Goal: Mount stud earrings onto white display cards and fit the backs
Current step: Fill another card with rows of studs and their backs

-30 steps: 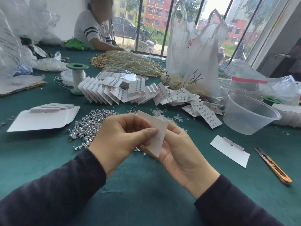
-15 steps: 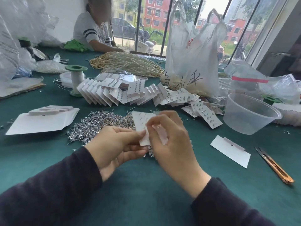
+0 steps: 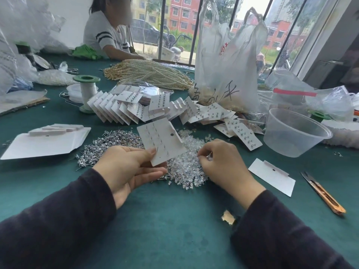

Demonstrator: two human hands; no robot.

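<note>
Tilting over the table (image 3: 174,220), the card (image 3: 161,140) is pinched at its lower corner by the left hand (image 3: 126,169), while at 4 o'clock the right hand (image 3: 223,164) curls into the backs (image 3: 186,171), its hold unclear, studs (image 3: 108,144) lying at 9 o'clock.

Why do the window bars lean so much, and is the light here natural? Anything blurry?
Head view: the wide-angle lens leans the window bars and stretches the sleeves at the bottom edge; daylight from the windows leaves only soft shadows on the green table; the sky is washed out; the card in the left hand looks sharp.
</note>
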